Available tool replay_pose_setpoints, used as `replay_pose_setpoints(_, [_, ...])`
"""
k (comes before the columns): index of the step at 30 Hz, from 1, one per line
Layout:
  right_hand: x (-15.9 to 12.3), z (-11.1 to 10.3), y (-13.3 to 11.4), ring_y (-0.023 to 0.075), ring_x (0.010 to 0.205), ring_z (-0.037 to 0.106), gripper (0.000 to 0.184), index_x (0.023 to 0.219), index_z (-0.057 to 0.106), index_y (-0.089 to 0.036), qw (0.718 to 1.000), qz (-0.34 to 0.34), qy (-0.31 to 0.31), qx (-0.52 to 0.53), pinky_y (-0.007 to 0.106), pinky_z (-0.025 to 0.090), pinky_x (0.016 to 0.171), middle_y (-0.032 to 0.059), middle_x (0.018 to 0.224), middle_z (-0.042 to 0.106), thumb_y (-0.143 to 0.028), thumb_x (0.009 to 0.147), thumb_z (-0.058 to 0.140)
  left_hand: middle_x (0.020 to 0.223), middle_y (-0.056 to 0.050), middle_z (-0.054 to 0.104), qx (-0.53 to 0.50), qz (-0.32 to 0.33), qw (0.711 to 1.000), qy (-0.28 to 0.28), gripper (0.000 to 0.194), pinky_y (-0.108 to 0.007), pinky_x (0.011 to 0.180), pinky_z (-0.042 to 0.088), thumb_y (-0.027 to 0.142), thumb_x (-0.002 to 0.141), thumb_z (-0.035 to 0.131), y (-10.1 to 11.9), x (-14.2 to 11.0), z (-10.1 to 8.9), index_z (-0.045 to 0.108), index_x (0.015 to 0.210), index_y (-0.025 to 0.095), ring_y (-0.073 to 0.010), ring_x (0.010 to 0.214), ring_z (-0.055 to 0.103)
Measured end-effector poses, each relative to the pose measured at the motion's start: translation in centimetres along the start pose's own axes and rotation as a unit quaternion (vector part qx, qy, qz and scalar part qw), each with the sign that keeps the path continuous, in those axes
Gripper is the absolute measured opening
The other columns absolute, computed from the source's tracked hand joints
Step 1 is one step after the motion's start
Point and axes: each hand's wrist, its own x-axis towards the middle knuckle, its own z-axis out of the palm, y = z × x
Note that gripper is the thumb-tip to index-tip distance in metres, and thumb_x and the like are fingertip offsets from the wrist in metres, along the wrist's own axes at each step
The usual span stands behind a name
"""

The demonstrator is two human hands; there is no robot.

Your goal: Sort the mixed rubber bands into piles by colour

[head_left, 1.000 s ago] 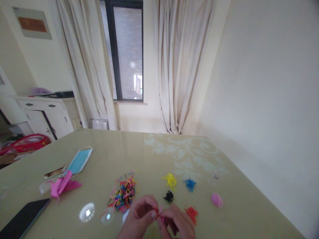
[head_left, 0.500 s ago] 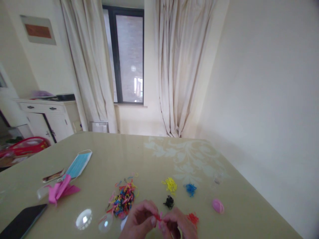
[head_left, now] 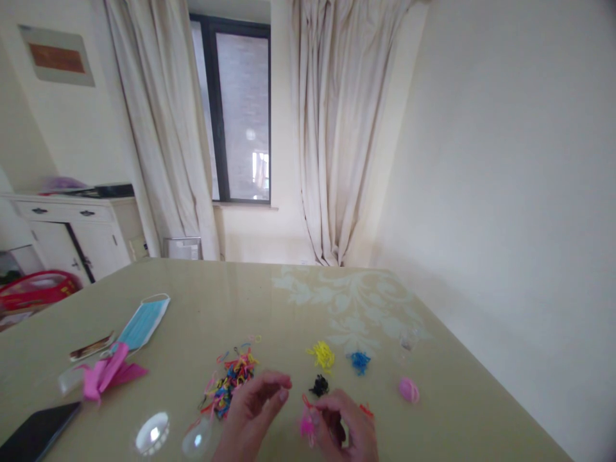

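Observation:
My left hand (head_left: 253,414) has thumb and forefinger parted, with nothing visible between them. It is beside a heap of mixed-colour small rubber bands (head_left: 237,375), partly covering it. My right hand (head_left: 344,423) pinches a red rubber band (head_left: 307,401), which sticks out from the fingertips. Just below those fingertips is a small pink pile of bands (head_left: 307,425). Sorted piles lie around this hand: yellow bands (head_left: 322,356), blue bands (head_left: 359,362) and black bands (head_left: 319,385). Red bands (head_left: 367,409) show only partly behind the hand.
On the right are a pink ball-like object (head_left: 409,390) and a small clear item (head_left: 408,340). At the left lie a blue face mask (head_left: 143,324), pink folded paper (head_left: 110,375) and a dark phone (head_left: 41,431). Round clear pieces (head_left: 153,433) rest near the front of the table (head_left: 231,289).
My hands, together on the red band before, have come apart. My left hand has moved left and opened, while my right keeps the band. The view has shifted slightly right.

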Motion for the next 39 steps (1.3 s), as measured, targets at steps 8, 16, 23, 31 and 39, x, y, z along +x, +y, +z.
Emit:
replay_pose_setpoints(8, [3.7, -6.8, -2.3, 0.0146, 0.05, 0.059, 0.029, 0.089, 0.075, -0.024, 0.996, 0.013, -0.031, -0.086, 0.021, 0.047, 0.048, -0.0008, 0.063, 0.065, -0.045, 0.105, 0.063, 0.133, -0.013, 0.075, 0.54, 0.091, 0.835, 0.058, 0.032, -0.057, 0.111, 0.041, 0.037, 0.094, 0.066, -1.0, 1.3, -3.7, 0.079, 0.121, 0.026, -0.0364, 0.127, 0.06])
replay_pose_setpoints(16, [0.1, -14.2, 1.8, 0.0162, 0.054, 0.061, 0.05, 0.088, 0.076, -0.024, 0.967, 0.057, -0.074, -0.238, 0.027, 0.052, 0.057, 0.0032, 0.075, 0.071, -0.065, 0.105, 0.053, 0.139, -0.011, 0.073, 0.632, 0.004, 0.774, -0.038, 0.034, -0.056, 0.117, 0.04, 0.025, 0.104, 0.05, 0.3, 1.4, -3.3, 0.079, 0.12, 0.026, -0.0325, 0.131, 0.061])
replay_pose_setpoints(23, [-1.4, -13.5, 2.7, 0.0194, 0.061, 0.065, 0.051, 0.087, 0.076, -0.024, 0.96, 0.12, -0.107, -0.229, 0.03, 0.052, 0.062, 0.0046, 0.078, 0.072, -0.065, 0.104, 0.051, 0.133, -0.011, 0.077, 0.62, 0.044, 0.783, -0.017, 0.028, -0.055, 0.114, 0.044, 0.023, 0.102, 0.054, 0.0, 1.6, -3.8, 0.081, 0.113, 0.025, -0.0337, 0.125, 0.067])
replay_pose_setpoints(31, [-0.6, -11.8, 3.3, 0.0211, 0.058, 0.062, 0.05, 0.089, 0.078, -0.021, 0.961, 0.152, -0.099, -0.209, 0.033, 0.051, 0.059, 0.0069, 0.076, 0.074, -0.065, 0.1, 0.055, 0.116, -0.01, 0.082, 0.562, 0.081, 0.822, 0.036, 0.02, -0.05, 0.102, 0.049, 0.02, 0.097, 0.06, 0.5, 1.7, -3.8, 0.079, 0.104, 0.023, -0.0339, 0.115, 0.071])
replay_pose_setpoints(39, [2.8, -7.4, 0.0, 0.0192, 0.062, 0.061, 0.033, 0.097, 0.077, -0.019, 0.979, 0.092, -0.106, -0.149, 0.032, 0.049, 0.062, 0.0073, 0.082, 0.073, -0.047, 0.103, 0.059, 0.09, -0.007, 0.081, 0.195, 0.042, 0.973, 0.12, 0.022, -0.039, 0.079, 0.058, 0.038, 0.087, 0.07, 1.1, 2.5, -3.3, 0.078, 0.099, 0.022, -0.024, 0.081, 0.074])
